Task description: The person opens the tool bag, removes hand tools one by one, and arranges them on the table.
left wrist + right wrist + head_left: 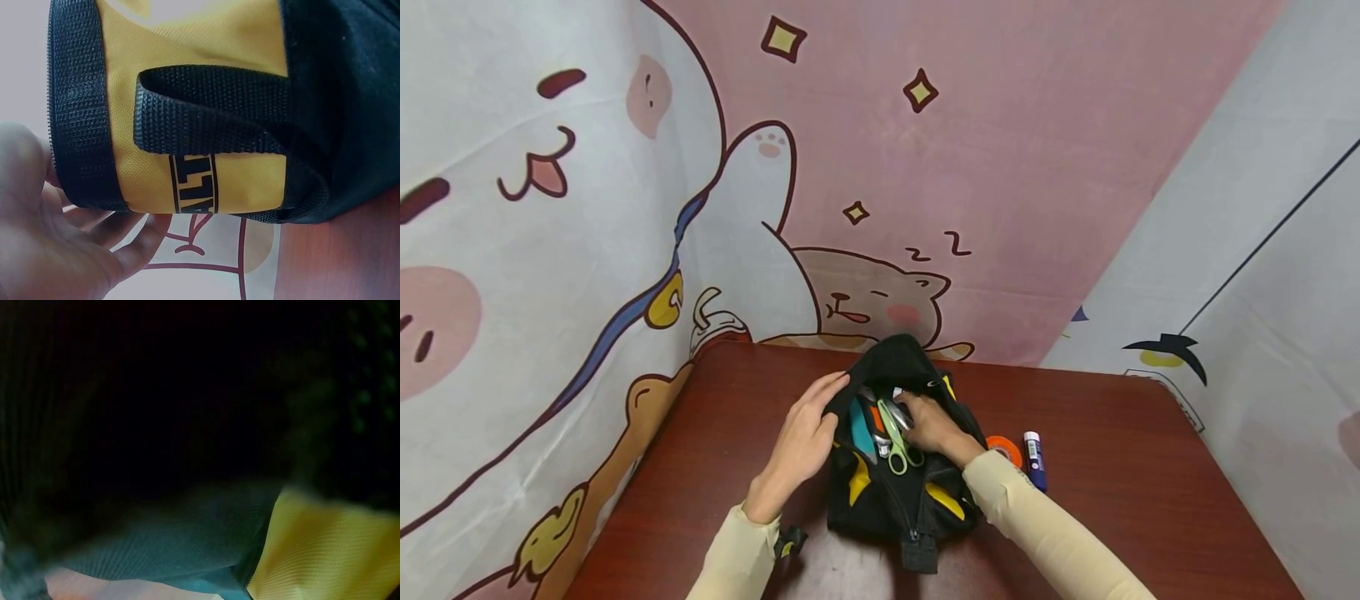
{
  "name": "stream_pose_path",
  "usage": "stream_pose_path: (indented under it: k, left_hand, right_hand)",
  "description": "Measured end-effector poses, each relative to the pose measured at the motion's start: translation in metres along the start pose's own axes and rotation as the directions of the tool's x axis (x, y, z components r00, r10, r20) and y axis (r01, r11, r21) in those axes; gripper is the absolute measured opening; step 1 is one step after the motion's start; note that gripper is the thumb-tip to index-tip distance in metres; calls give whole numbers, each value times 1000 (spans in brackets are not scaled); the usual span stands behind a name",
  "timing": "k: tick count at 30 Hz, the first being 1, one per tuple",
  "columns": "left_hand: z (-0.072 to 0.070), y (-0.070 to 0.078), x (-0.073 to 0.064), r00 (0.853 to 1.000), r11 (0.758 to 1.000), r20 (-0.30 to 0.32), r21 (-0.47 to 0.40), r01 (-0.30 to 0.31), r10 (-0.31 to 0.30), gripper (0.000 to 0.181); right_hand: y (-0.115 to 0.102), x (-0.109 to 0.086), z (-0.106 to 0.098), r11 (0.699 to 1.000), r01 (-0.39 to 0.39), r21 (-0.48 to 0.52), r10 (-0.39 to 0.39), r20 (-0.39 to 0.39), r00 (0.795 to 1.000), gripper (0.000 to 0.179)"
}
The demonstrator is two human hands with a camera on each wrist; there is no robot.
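A black and yellow tool bag (859,523) stands unzipped on the table. My left hand (805,429) grips the left rim of its opening; in the left wrist view its thumb and fingers lie on either side of the zip edge. Inside the bag are light green-handled scissors (892,429), a flat teal item (861,429) and an orange and black tool (876,418). My right hand (932,427) reaches into the bag's right side, beside a dark, shiny tool. Its fingertips are partly hidden, and the right wrist view shows mostly dark fabric.
Right of the bag lie an orange tape roll (1004,451) and a blue glue stick with a white cap (1034,460). A small black and yellow strap end (790,542) is near the left sleeve. A printed cloth hangs behind the brown table (1112,500).
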State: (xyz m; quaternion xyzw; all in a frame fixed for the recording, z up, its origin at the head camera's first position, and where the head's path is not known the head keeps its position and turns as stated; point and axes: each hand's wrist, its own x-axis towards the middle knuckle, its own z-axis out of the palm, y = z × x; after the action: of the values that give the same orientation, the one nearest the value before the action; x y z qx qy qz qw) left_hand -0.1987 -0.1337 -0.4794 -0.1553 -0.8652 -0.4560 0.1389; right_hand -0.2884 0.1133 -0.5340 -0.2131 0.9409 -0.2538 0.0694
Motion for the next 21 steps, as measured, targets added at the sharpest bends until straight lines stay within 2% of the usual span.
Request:
stream_pose_path:
  k: [11, 21]
  left_hand:
    - [2, 1, 1, 1000, 1000, 7, -6, 13, -13, 60]
    - [1, 3, 2, 1000, 1000, 13, -18, 6, -6, 60]
  right_hand:
    - [-3, -7, -2, 1000, 18, 15, -17, -46, 999, 63]
    - [-6, -11, -10, 994, 104, 25, -98, -163, 982, 63]
